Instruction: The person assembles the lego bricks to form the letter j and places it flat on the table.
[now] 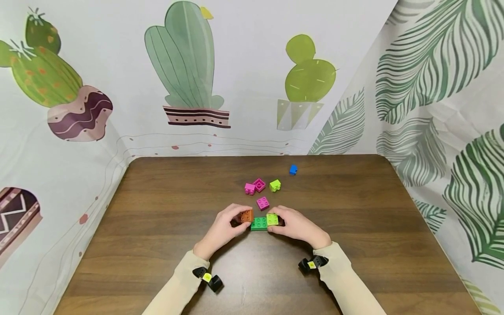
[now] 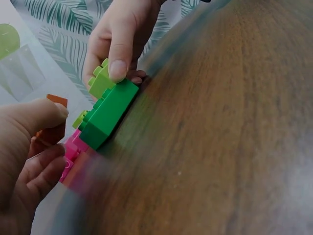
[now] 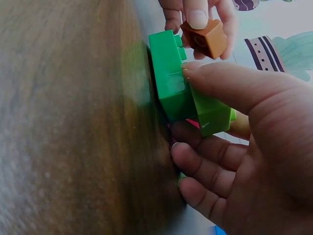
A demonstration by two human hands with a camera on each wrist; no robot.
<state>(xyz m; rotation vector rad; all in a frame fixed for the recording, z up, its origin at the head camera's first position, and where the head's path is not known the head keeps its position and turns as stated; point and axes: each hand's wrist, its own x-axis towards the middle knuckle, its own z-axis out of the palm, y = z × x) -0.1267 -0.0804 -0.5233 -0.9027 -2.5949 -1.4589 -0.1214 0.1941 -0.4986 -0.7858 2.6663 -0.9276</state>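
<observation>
A long green brick [image 1: 258, 224] lies on the table, studs up. On its right end sits a lime brick [image 1: 272, 219], which my right hand [image 1: 296, 224] pinches between thumb and fingers. My left hand [image 1: 225, 226] holds an orange brick [image 1: 246, 215] just left of the green one. In the right wrist view the orange brick [image 3: 206, 39] is tilted and apart from the green brick [image 3: 168, 73], level with its bare studs. The left wrist view shows the right thumb against the lime brick [image 2: 101, 81] near the green brick [image 2: 108, 115].
Beyond the hands lie a pink brick [image 1: 262, 203], two more pink bricks side by side [image 1: 250, 189], and another lime brick [image 1: 275, 185]. Farther back is a small blue brick [image 1: 293, 169]. The wooden table [image 1: 177, 188] meets a patterned cloth wall at its back edge.
</observation>
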